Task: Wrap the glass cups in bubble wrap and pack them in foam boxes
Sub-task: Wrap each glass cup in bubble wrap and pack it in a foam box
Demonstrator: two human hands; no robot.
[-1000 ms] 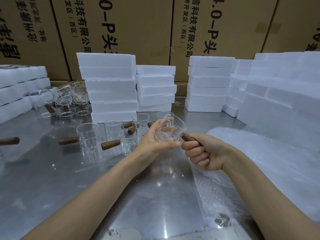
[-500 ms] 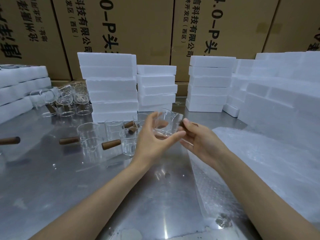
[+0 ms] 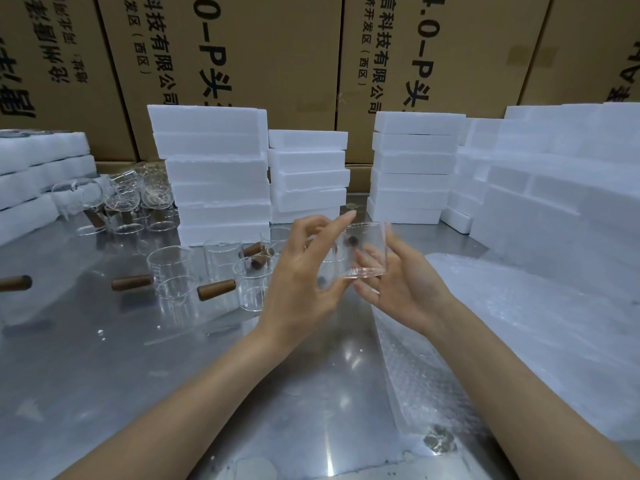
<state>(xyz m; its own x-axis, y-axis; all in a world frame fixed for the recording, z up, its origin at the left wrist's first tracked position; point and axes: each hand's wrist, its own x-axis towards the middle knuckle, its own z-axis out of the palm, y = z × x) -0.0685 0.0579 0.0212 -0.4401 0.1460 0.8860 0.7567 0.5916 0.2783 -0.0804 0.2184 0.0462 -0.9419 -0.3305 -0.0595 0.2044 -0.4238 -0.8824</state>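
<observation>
Brown cardboard cartons (image 3: 242, 64) w/ black print wall off the back, and in front of them we're working at a shiny steel counter (image 3: 104, 375). White foam boxes (image 3: 221, 174) sit in stacks across the rear of the counter, w/ more at far left (image 3: 38, 174) and a big bank at right (image 3: 554, 188). We hold one glass cup (image 3: 363, 251) up above the counter, roughly centre, between both hands. Our left hand (image 3: 304, 271) comes in from the left w/ fingers loosely spread, fingertips touching the cup's near side and rim (index pointing up past the rim). Our right hand (image 3: 401, 282) is palm-up beneath and behind the cup, fingers lightly curved round its base and cradling it; a dark spot shows through the glass, can't tell what it is. Just left of the hands stands a cluster of more glass cups w/ wooden handles (image 3: 214, 289), handles pointing mostly left, upright on the counter. Another bunch of round glassware (image 3: 121, 206) sits further back at left, beside the tallest foam stack. One stray wooden handle (image 3: 15, 283) pokes in at the left edge. Bubble wrap (image 3: 485, 341) lies spread flat over the counter's right side, under our right forearm, running to the foam bank.
</observation>
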